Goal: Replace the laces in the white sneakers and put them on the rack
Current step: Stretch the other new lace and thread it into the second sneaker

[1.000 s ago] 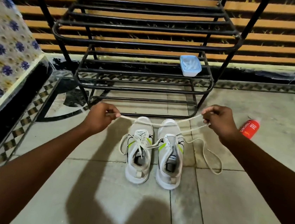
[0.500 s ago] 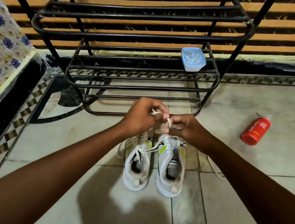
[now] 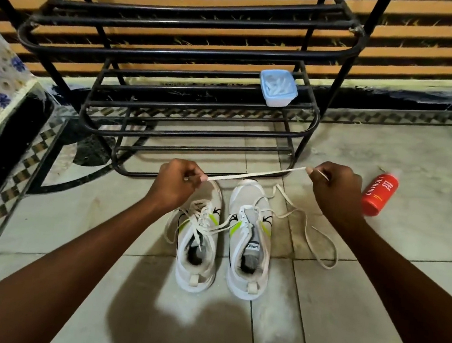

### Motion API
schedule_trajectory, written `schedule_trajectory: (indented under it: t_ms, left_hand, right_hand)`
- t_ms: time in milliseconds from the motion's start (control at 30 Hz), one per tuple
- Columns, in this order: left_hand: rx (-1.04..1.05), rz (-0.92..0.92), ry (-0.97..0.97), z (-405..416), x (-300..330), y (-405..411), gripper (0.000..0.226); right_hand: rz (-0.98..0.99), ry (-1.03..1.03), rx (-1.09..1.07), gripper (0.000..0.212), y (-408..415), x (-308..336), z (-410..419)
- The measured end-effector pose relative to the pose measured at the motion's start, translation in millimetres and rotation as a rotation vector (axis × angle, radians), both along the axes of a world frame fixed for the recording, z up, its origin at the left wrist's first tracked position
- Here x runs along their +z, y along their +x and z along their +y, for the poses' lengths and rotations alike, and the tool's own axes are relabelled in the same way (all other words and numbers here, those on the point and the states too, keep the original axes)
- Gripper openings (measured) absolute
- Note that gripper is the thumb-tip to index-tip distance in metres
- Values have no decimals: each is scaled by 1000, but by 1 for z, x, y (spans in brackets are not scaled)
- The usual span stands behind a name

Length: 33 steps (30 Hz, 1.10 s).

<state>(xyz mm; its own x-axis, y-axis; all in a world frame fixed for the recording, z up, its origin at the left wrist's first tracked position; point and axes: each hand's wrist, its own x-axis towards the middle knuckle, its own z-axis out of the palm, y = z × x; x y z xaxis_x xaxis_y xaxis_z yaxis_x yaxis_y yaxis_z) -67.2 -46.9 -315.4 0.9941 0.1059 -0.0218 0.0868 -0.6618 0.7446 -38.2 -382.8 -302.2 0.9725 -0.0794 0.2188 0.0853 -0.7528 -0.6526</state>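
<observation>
Both hands pinch one white lace pulled taut between them: left hand fingers curled, thumb and forefinger nipping the lace near one end; right hand curled the same way, nipping it further along, with the rest of the lace trailing down from that pinch and looping loose on the floor tiles beside the right sneaker. The taut span hangs just above the toes of both sneakers, the left sneaker directly below the left pinch. The left sneaker looks laced, ends untied and spilling over its sides; the right sneaker's eyelets look mostly bare, so this lace probably goes there. Cannot tell whether the lace in hand is the old one or the fresh one. To do this step well: keep the span flat, no twist between the pinches, find the midpoint, then drop to the lowest eyelets nearest the toe and feed each tip in evenly. Watch the slack below the right pinch, it could snag the shoe or knot itself. The black rack stands just beyond the hands, shelves open except for a small blue tub on the middle one. A red bottle lies on the floor just outside the right hand, clear of the work.
</observation>
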Motion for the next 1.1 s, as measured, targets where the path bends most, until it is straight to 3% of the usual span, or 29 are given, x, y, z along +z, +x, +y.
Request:
schedule_trajectory:
  t_ms: [200,267,333,433,500,567,633,767,833,900,1000,1100]
  left_hand:
    - [-18,-24,2,-24,0,-7,17]
    - [-91,-36,-57,-38,6,-11,18]
    - [-156,-74,-87,-54,12,-15,19]
    - [-168,-179,-57,-75,16,-16,17]
    - [-103,-214,-76,-84,15,-15,19]
    - [-49,-194,-137,-88,16,-16,18]
    - [-15,-149,-193,-89,15,-18,18]
    - [54,-68,-133,-90,7,-27,21]
    - [7,103,-82,-95,3,-32,20]
    - [-112,286,50,-100,-5,-37,44]
    - [-199,358,194,-106,-14,-45,78]
    - [-186,352,204,-109,-15,-49,59]
  right_hand:
    - [106,-22,112,6,-6,-27,9]
    - [88,-1,218,19,-8,-35,17]
    - [60,117,392,39,-11,-35,29]
    - [220,421,591,53,-15,-22,52]
    - [329,596,612,50,-15,-18,61]
    - [361,642,589,33,-17,-17,64]
    - [317,600,558,14,-18,-23,64]
    - [283,425,452,17,-17,-40,56]
    - [249,310,378,17,-20,-46,54]
    - [247,232,328,19,-23,-49,56]
    - [303,183,324,12,-24,-57,61]
    - [286,156,373,12,-25,-64,63]
